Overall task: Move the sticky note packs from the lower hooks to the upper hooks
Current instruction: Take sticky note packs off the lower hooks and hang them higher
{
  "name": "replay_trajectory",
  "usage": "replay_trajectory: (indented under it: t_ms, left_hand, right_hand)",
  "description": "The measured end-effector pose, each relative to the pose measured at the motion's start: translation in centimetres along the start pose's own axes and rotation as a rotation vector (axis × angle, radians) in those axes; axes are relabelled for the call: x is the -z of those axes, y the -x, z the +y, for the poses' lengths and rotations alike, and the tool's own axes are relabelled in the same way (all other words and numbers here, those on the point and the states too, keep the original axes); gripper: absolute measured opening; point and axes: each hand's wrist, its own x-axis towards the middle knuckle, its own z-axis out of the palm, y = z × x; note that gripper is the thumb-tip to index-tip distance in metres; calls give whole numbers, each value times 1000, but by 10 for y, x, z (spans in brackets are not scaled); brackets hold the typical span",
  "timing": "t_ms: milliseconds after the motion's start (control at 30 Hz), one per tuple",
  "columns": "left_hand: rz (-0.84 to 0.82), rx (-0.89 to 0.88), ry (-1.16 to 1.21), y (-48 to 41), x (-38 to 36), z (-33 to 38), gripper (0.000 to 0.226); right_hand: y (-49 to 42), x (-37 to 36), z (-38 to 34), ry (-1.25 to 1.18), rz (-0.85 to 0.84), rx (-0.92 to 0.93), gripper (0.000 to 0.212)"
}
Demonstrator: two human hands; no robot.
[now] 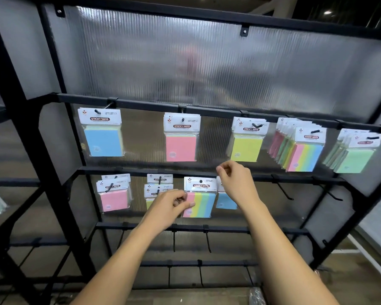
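- Head view: the left hand [171, 205] pinches the striped pack [199, 198] by its left edge, thumb on the front and fingers curled behind. The pack sits level with the lower rail [295, 179]. I cannot tell whether its hang hole is on a hook.
- Just right of the striped pack, the right hand [235, 183] has its fingers curled up at the rail, in front of the blue pack [226, 200]. I cannot tell whether they grasp anything.
- Left of the striped pack, a yellow pack [155, 192] and pink packs [114, 200] hang on lower hooks.
- Above and right of the striped pack, a stack of matching packs [304, 155] hangs on an upper hook.
- Handling, as I judge it: the pack is light, a stiff pad in slippery clear film. Its thin card header could tear at the hole. It is best held by the pad's edges or by the header beside the hole, then slid straight along the hook.
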Motion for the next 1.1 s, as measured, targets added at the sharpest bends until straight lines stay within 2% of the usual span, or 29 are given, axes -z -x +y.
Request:
replay_trajectory:
  t_ms: [300, 533, 633, 767, 900, 1100]
  left_hand:
    - [-64, -146, 21, -30, -57, 56, 37]
    - [-80, -187, 55, -56, -100, 117, 37]
    - [-93, -186, 79, -61, -116, 140, 29]
    - [-84, -178, 86, -67, -136, 162, 14]
    - [-69, -159, 74, -73, -156, 175, 16]
    - [-32, -150, -2, -75, -168, 192, 16]
  right_hand:
    - [25, 75, 74, 55, 163, -150, 15]
    - [36, 130, 131, 33, 174, -221, 10]
    - [39, 145, 148, 12, 146, -218, 11]
    - [45, 153, 162, -69, 11, -158, 12]
    - [48, 157, 172, -171, -74, -76, 18]
    - [40, 164, 189, -254, -96, -28, 27]
